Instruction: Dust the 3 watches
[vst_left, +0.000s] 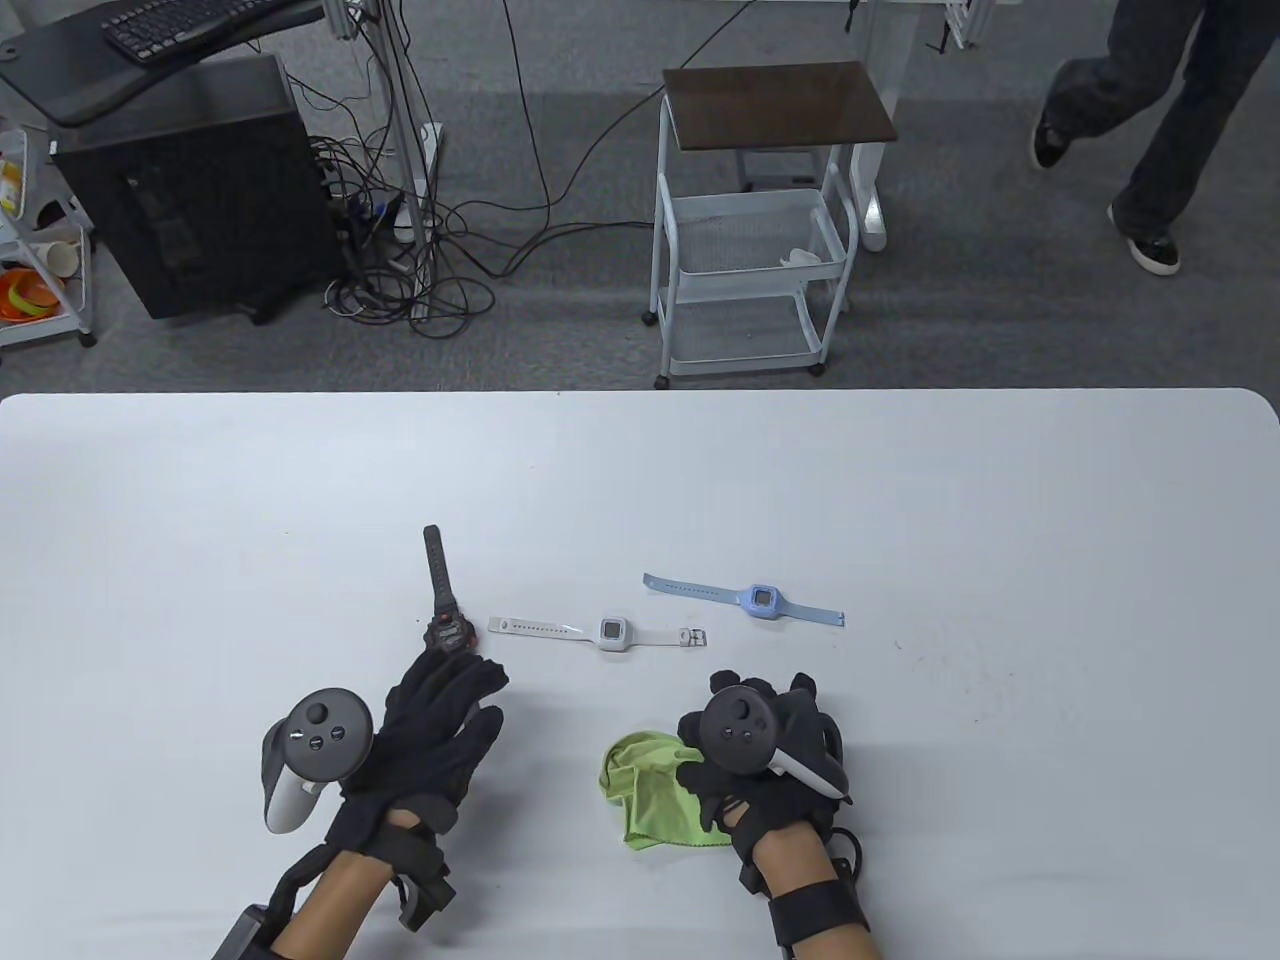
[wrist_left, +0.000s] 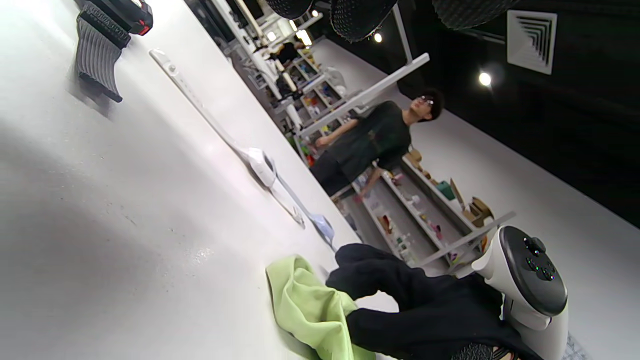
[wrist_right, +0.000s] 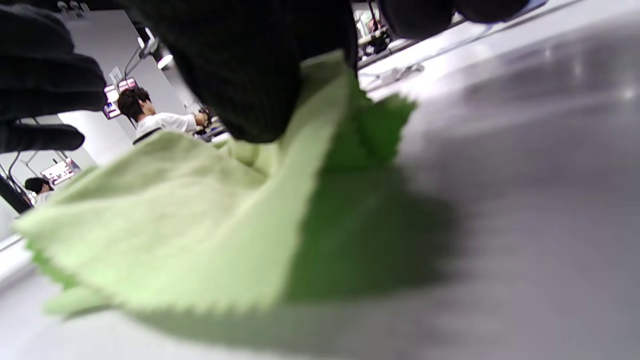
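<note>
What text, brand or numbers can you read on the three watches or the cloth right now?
None can be read.
Black watch: marks on the face, too small to read; ribbed strap blurred in the left wrist view.
White watch: square screen, too small to read.
Blue watch: screen, too small to read.
Green cloth: no print visible.

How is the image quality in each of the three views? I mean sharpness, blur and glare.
Table view: sharp and evenly lit, the three watches read clearly on the table. Left wrist view: tilted, with glare on the tabletop; the black watch is cut off by the frame edge. Right wrist view: soft and blurred; the green cloth and dark fingers fill the frame, with a shadow under the cloth.
</note>
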